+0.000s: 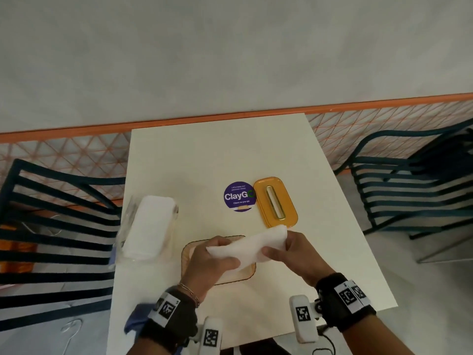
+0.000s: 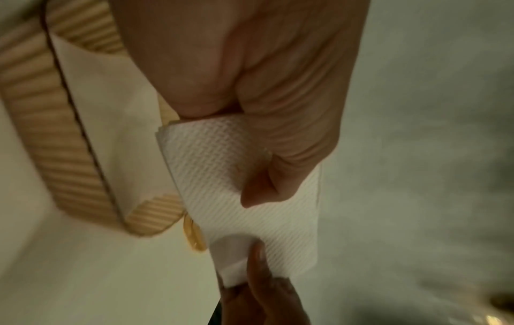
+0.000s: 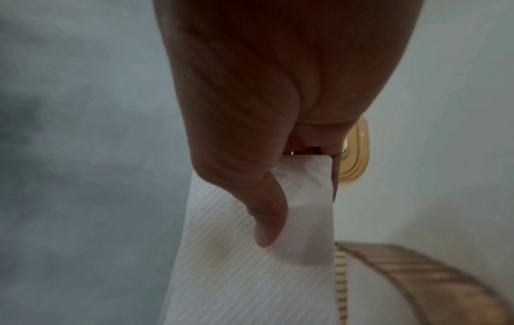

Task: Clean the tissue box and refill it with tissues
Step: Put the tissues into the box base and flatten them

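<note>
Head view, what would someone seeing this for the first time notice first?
Both hands, left and right, hold a white tissue stack above the open ribbed tissue box near the table's front edge. Just beyond lie the amber lid with its slot and a purple ClayGo sticker. A wrapped tissue pack sits at the table's left edge.

Tissue stack point(image 1: 252, 248): white, fine embossed weave
Box point(image 2: 41, 140): tan, ribbed
Lid point(image 1: 276, 202): amber-yellow
Sticker point(image 1: 239, 196): purple, white lettering
Chairs point(image 1: 414, 190): dark teal slats
</note>
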